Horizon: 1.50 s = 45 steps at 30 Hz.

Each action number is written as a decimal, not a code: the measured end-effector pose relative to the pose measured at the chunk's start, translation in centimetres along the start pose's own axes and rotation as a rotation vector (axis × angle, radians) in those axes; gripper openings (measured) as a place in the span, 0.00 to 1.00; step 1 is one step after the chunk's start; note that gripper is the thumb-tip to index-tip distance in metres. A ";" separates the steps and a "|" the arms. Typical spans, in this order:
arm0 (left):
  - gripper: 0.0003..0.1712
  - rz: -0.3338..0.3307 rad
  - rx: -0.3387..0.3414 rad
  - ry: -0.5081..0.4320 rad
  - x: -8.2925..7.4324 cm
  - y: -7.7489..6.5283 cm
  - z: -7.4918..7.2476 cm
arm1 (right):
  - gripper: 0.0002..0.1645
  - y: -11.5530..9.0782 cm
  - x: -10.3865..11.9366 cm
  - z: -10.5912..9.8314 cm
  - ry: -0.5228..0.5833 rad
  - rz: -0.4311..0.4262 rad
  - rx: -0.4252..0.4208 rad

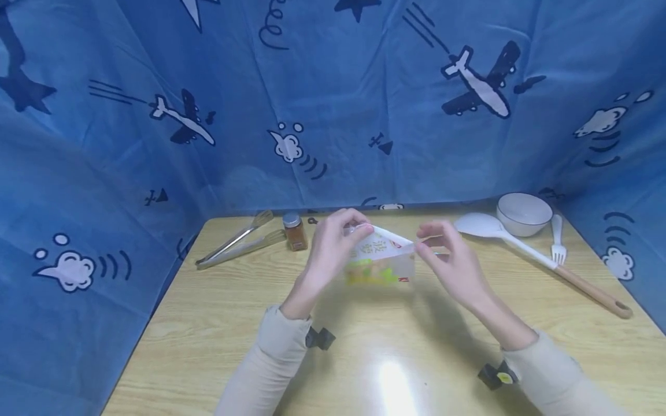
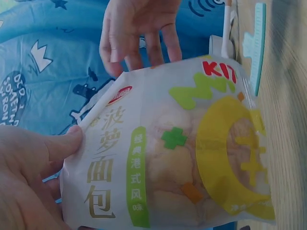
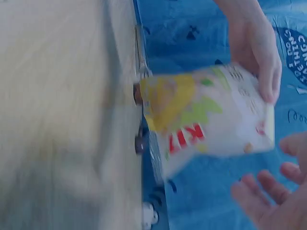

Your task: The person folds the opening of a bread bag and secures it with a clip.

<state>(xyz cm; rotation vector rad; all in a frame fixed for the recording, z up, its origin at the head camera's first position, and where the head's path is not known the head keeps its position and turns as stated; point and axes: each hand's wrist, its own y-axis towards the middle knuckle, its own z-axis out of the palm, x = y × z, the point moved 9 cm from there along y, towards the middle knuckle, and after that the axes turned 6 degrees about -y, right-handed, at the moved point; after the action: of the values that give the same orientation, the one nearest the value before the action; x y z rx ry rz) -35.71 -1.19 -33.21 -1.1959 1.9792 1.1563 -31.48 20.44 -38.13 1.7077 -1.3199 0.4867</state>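
Note:
A white plastic bag of bread (image 1: 380,268) with yellow, green and red print hangs tilted above the table. My left hand (image 1: 333,237) pinches its upper left edge between thumb and fingers. Through the bag's see-through part, pale bread pieces show in the left wrist view. At the bag's upper right corner is my right hand (image 1: 458,268), its fingers spread loosely. The right wrist view has this right hand (image 3: 273,196) apart from the bag (image 3: 206,115), with a gap between fingertips and plastic.
Metal tongs (image 1: 241,249) and a spice jar (image 1: 295,232) are at the back left. On the right lie a white spoon (image 1: 481,225) with a wooden handle and a white fork (image 1: 558,248), near a white bowl (image 1: 522,215). A teal strip (image 2: 259,48) lies behind the bag. Blue curtain surrounds the table.

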 end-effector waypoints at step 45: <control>0.08 -0.034 0.057 -0.019 1.4 -0.7 1.0 | 0.13 -0.5 -12.6 -0.9 -0.506 0.289 0.511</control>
<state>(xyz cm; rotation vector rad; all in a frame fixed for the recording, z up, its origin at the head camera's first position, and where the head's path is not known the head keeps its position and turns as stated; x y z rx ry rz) -35.69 -1.09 -35.04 -1.1807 1.9566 1.0837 -35.23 28.28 -47.28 2.1601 -1.9482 0.6199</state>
